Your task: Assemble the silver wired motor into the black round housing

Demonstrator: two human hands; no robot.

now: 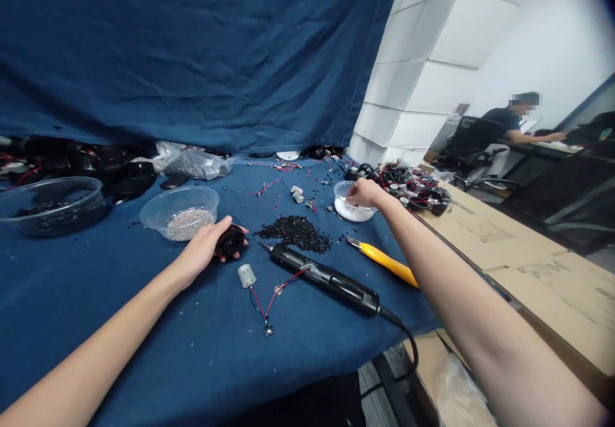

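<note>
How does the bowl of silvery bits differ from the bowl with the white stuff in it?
The bowl of silvery bits looks wider than the white-filled bowl. The silvery one has no fingers in it, with the left hand beside it holding a black round part, while the right hand's fingers reach into the white-filled one. Both are clear, open-topped and on the blue cloth.

On the cloth, the screwdriver lies before the granules, the motor left of it, the knife right of the granules. Behind the knife sits the tub, left of the parts heap; behind the bead bowl, left, lies the bag
</note>
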